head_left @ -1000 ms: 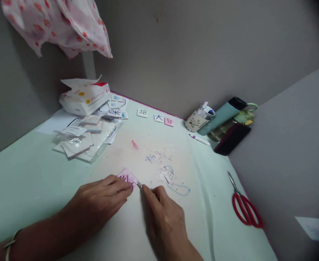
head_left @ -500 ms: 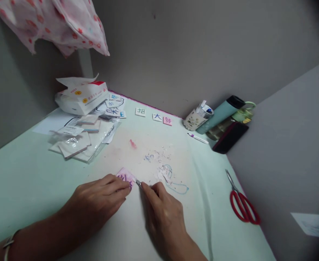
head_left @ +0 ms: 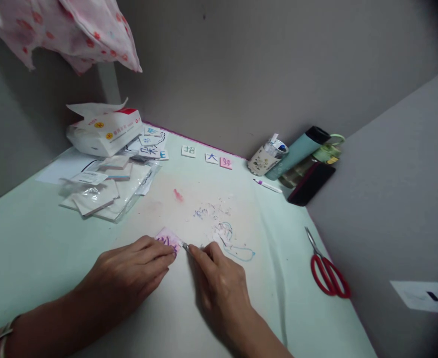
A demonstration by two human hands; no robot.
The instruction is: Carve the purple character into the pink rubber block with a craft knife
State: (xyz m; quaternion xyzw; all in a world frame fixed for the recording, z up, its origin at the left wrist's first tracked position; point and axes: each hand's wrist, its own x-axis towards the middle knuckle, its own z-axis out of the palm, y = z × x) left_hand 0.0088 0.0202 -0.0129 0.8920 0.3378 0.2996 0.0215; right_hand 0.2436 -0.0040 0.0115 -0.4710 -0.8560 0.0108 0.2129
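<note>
A small pink square block (head_left: 164, 234) with purple strokes drawn on it lies flat on the pale work sheet (head_left: 155, 209). My left hand (head_left: 139, 263) presses it down, fingers together, the tips covering its near right part. In my right hand (head_left: 219, 273) is a craft knife (head_left: 185, 246), gripped low near its metal tip. Its point touches or nearly touches the right edge of the block. Most of the handle is hidden by my fingers. Shavings (head_left: 222, 231) and a blue outline lie on the sheet just beyond my right hand.
Carved squares (head_left: 211, 158) stand along the back. At the left are a tissue pack (head_left: 107, 134) and bagged blank blocks (head_left: 95, 196). A pen cup (head_left: 266, 159), teal bottle (head_left: 297, 153), phone-like dark slab (head_left: 311, 185), marker (head_left: 267, 186) and red scissors (head_left: 329, 273) sit right.
The whole view has shifted slightly, so everything appears a little further left and up. Both hands keep nearly the same places on the block and knife.
</note>
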